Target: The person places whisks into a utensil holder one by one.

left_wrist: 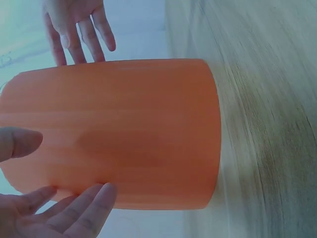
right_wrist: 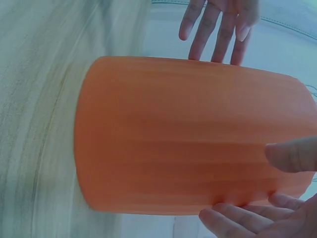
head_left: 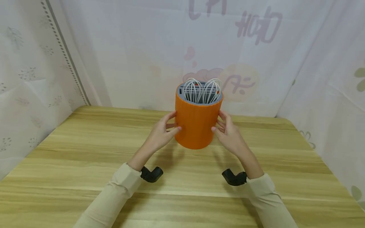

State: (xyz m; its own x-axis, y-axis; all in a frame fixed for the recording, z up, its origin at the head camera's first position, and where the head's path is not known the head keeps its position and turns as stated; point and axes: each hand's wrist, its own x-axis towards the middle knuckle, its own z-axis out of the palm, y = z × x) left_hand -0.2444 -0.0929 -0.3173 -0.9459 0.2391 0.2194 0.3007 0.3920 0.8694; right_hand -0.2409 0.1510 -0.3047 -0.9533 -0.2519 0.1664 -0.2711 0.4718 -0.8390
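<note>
An orange cylindrical utensil holder point(head_left: 196, 126) stands upright between my two hands, its lower end overlapping the table in the head view. Its grey top point(head_left: 181, 97) has slots. Two whisks with white wires, the left whisk point(head_left: 191, 90) and the right whisk point(head_left: 212, 90), stick up out of it; their handles are hidden inside. My left hand point(head_left: 161, 134) grips the left side, thumb in front and fingers point(left_wrist: 91, 213) along the side and behind. On the opposite side my right hand point(head_left: 231, 137) holds it the same way, its thumb point(right_wrist: 292, 154) toward the front.
The wood-grain table point(head_left: 85, 152) spreads out beneath, bounded behind by a pale printed curtain point(head_left: 128, 57) and by more curtains on both sides. A black curved piece point(head_left: 152, 174) juts from the left wrist, and a similar black piece point(head_left: 234, 178) from the right.
</note>
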